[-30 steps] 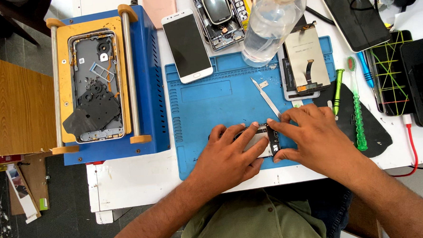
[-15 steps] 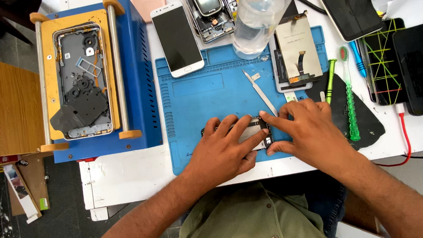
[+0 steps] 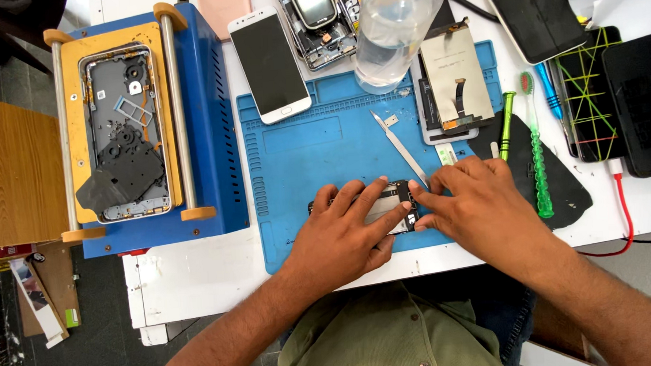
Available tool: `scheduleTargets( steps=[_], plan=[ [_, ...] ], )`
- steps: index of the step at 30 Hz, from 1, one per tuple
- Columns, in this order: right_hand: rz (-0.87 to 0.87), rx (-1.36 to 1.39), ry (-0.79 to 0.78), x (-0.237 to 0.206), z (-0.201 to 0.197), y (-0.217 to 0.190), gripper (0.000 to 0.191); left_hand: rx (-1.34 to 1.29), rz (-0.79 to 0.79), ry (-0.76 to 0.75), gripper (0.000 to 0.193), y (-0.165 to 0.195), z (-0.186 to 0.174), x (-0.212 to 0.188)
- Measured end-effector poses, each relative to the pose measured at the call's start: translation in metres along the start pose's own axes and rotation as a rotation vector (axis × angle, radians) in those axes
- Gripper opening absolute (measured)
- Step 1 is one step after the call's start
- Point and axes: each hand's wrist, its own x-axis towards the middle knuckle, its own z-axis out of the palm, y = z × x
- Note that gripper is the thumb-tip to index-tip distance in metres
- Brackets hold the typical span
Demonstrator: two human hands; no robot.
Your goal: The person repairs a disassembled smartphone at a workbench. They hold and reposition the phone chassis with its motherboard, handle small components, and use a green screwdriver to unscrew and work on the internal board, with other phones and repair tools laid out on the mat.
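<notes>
While the left hand [image 3: 342,233] presses flat on the small dark opened phone body with a pale metal plate [image 3: 385,206] and the right hand [image 3: 480,205] pinches its right end, both clamped together on it at the near edge of the blue silicone work mat [image 3: 302,155], a slip could push it off toward the white table's front edge [image 3: 198,276]. Open mat lies behind the hands; slim metal tweezers [image 3: 401,147] lie just behind, and the green-handled screwdriver [image 3: 507,124] hems the right side.
</notes>
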Motion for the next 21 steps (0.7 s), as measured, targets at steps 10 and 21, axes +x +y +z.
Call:
scheduleTargets(
  steps=[10, 21],
  plan=[
    [0.054, 0.126, 0.302, -0.044, 0.024, -0.022, 0.040, 0.024, 0.010, 0.009, 0.046, 0.012, -0.001, -0.005],
    [0.483, 0.247, 0.421, -0.064, 0.007, 0.024, 0.030, 0.007, 0.003, -0.059, 0.046, 0.009, -0.007, -0.006]
  ],
)
